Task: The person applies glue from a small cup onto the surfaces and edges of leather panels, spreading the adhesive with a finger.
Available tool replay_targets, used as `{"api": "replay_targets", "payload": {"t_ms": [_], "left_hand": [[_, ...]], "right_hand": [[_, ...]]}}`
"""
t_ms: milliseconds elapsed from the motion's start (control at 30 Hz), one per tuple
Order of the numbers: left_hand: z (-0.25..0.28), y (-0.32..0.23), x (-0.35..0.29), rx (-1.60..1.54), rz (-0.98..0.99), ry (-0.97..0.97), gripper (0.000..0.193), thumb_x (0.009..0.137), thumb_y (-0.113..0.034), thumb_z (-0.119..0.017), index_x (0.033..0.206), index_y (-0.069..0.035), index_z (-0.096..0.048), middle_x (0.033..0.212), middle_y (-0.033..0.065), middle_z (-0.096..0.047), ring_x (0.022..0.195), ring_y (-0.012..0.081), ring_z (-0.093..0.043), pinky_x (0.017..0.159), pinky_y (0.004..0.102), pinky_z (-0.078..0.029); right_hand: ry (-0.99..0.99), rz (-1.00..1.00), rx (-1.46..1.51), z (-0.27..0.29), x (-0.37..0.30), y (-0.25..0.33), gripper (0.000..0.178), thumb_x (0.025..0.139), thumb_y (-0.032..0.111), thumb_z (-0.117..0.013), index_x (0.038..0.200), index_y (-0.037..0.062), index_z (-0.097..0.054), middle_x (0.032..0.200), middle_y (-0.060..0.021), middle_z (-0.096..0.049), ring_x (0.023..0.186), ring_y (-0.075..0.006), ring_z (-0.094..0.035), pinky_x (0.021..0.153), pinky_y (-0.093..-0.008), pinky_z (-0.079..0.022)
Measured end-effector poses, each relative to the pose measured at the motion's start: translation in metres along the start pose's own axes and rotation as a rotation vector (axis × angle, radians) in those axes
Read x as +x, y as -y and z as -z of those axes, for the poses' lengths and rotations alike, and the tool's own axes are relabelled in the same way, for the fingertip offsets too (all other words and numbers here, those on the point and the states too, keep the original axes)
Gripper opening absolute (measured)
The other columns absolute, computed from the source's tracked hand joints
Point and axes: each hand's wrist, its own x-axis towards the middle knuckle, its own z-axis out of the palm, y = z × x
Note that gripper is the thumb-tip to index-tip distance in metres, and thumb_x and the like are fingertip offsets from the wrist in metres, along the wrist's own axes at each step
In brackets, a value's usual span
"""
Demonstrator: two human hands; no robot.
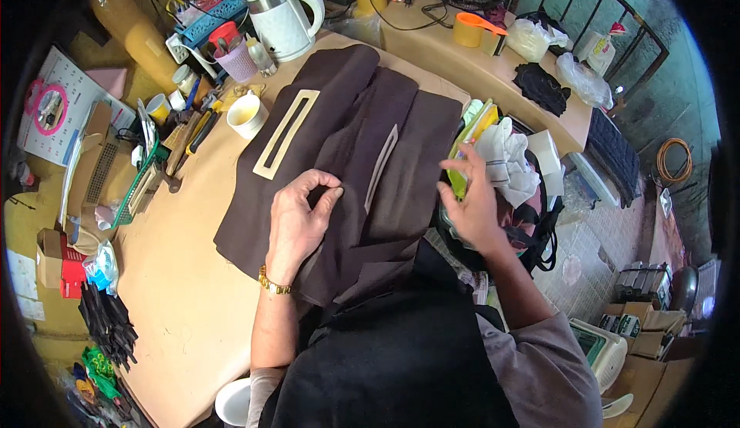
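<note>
A dark brown piece of cloth (324, 154) lies in folds over the table in front of me. A cream rectangular frame with a long slot (286, 131) rests on its left part. A second pale, narrow strip (381, 167) shows in the fold to the right. My left hand (299, 218) is over the cloth, thumb and forefinger pinched together at the fold; what they hold, if anything, is too small to make out. My right hand (476, 206) hovers beyond the cloth's right edge, fingers apart and nothing visible in them.
On the table (173, 274), a white cup (247, 115), an electric kettle (284, 21) and a hammer (171, 175) stand or lie beyond the cloth. A bag (532, 231) with a white cloth (505, 158) sits at the right. An orange scoop (470, 30) is on the far ledge.
</note>
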Motion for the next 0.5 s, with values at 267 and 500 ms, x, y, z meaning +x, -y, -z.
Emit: {"api": "replay_targets", "payload": {"t_ms": [267,500], "left_hand": [[-0.039,0.008,-0.025,-0.275,0.134,0.150,0.019,0.087,-0.010,-0.076,0.102,0.001,-0.072,0.099,0.0138,-0.074,0.095,0.0198,-0.070,0.088,0.0328,-0.052],[-0.031,0.014,-0.031,-0.312,0.072,0.201,0.021,0.086,-0.003,-0.070,0.107,-0.001,-0.070,0.104,0.0086,-0.072,0.100,0.0174,-0.066,0.098,0.0307,-0.047]], "right_hand": [[0.009,-0.274,0.788,-0.077,-0.024,0.047,0.101,0.076,-0.006,-0.082,0.151,0.0101,-0.016,0.101,-0.0067,-0.053,0.090,-0.0132,-0.058,0.079,-0.0266,-0.052],[-0.045,-0.347,1.010,-0.076,-0.028,0.035,0.089,0.080,-0.017,-0.072,0.148,0.0081,-0.020,0.088,-0.0070,-0.059,0.080,-0.0108,-0.062,0.075,-0.0248,-0.053]]}}
